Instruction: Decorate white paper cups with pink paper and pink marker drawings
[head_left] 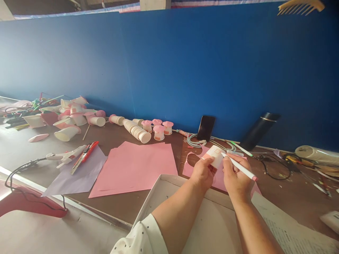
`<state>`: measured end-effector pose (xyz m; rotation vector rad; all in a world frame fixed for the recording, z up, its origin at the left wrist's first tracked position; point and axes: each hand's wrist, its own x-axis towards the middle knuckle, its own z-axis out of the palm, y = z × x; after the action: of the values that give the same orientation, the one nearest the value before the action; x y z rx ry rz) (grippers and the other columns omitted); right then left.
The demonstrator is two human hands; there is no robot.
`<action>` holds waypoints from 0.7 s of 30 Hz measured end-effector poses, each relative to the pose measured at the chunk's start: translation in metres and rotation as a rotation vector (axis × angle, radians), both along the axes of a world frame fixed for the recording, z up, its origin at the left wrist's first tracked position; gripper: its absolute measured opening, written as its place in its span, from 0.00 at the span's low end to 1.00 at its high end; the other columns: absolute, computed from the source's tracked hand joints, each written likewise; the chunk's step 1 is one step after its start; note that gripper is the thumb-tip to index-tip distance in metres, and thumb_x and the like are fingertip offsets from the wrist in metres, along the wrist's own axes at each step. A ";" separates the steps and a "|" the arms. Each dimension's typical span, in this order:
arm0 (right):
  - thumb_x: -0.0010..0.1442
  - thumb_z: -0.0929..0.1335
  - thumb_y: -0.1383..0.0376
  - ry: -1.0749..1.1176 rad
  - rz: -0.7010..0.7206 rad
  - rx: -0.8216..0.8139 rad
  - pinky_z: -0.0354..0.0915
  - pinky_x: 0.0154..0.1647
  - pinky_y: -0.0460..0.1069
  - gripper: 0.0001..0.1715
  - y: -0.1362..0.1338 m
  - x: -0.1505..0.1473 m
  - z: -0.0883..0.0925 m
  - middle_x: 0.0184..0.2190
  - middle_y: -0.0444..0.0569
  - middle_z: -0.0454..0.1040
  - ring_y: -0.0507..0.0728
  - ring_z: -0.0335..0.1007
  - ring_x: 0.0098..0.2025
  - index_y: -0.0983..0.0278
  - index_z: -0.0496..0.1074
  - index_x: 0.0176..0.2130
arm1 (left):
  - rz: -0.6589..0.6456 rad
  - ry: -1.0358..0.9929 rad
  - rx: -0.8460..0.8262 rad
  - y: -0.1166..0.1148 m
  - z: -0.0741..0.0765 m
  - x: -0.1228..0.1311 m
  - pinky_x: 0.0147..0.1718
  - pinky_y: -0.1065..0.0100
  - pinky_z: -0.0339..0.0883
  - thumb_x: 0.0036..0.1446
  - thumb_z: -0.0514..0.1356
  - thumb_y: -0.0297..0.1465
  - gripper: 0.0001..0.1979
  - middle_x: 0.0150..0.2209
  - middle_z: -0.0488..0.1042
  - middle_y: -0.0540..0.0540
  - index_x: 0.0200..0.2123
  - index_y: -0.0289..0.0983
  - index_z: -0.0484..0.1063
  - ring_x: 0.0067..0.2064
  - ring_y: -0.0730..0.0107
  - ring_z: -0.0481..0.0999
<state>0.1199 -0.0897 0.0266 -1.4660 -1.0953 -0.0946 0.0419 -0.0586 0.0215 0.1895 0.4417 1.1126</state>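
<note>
Held in my left hand (203, 173) is a white paper cup (218, 151) with a pink-orange patch and a small outlined square on its side. My right hand (238, 176) grips a white marker pen (243, 169) with a pink end. The pen's tip is at the cup's wall, close to the square; whether it touches I cannot tell. Just behind the cup lies cut pink paper (188, 169) with a round hole. Several small cups with pink paper roofs (159, 132) stand farther left, next to a stack of paper cups (136, 131).
A white box lid (159, 190) lies under my forearms. Pink sheets (135, 169), a utility knife (84, 157) and a glue gun (66, 155) are on the left. A phone (206, 127) and a black bottle (258, 132) lean against the blue partition (185, 67).
</note>
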 end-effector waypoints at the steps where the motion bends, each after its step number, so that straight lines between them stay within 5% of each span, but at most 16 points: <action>1: 0.56 0.66 0.56 -0.001 -0.004 -0.004 0.66 0.31 0.49 0.17 0.000 0.000 0.000 0.35 0.54 0.75 0.54 0.69 0.29 0.67 0.74 0.38 | 0.000 0.002 0.003 0.000 -0.001 0.000 0.39 0.72 0.66 0.45 0.62 0.22 0.11 0.37 0.78 0.43 0.35 0.33 0.75 0.40 0.68 0.76; 21: 0.56 0.67 0.56 -0.024 -0.010 -0.007 0.66 0.36 0.51 0.17 -0.002 0.001 0.001 0.34 0.54 0.75 0.56 0.71 0.32 0.66 0.74 0.39 | 0.014 0.021 0.059 0.000 -0.004 0.001 0.44 0.71 0.66 0.43 0.63 0.23 0.14 0.41 0.77 0.43 0.37 0.34 0.76 0.42 0.68 0.75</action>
<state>0.1207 -0.0914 0.0273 -1.4796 -1.1089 -0.1160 0.0433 -0.0582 0.0172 0.2505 0.4297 1.1385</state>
